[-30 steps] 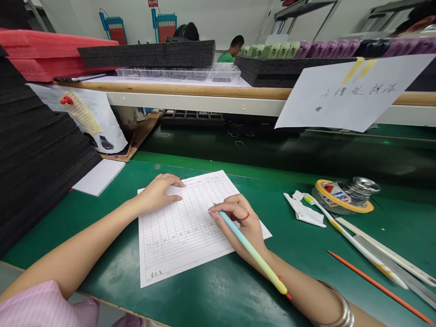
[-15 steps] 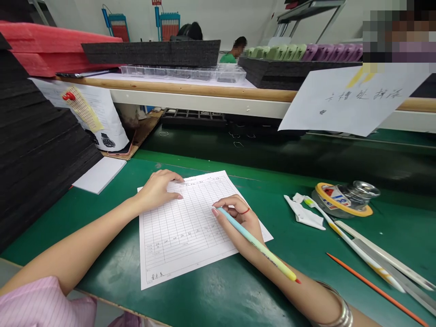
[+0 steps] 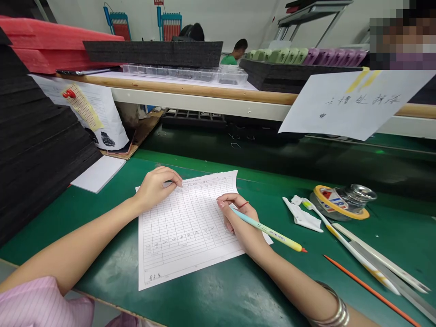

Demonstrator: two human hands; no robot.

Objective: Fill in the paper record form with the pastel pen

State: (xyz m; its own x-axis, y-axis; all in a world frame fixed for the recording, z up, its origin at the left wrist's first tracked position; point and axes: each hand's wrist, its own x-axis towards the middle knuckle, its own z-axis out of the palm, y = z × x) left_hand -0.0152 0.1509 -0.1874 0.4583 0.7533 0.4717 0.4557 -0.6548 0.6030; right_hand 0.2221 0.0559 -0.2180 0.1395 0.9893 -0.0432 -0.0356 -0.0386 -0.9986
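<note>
The right hand (image 3: 238,215) grips a pale blue and yellow pen (image 3: 269,231) between thumb and fingers, resting on the right edge of a ruled form sheet (image 3: 185,229) that lies flat on the green worktop (image 3: 218,290). The pen's long axis runs nearly level across the view, its tip tucked under the fingers toward the sheet and its yellow, red-tipped end pointing away to the right of the hand. The left hand (image 3: 156,187) presses curled fingertips on the sheet's upper left corner, holding nothing else. Farther right of the right hand lie a crumpled white wrapper (image 3: 301,215), a toothbrush (image 3: 344,238) and a thin orange stick (image 3: 371,290), all with long axes slanting down to the right. Beyond them a tape roll (image 3: 337,204) rings a small glass jar (image 3: 359,195); the jar's contents cannot be made out.
</note>
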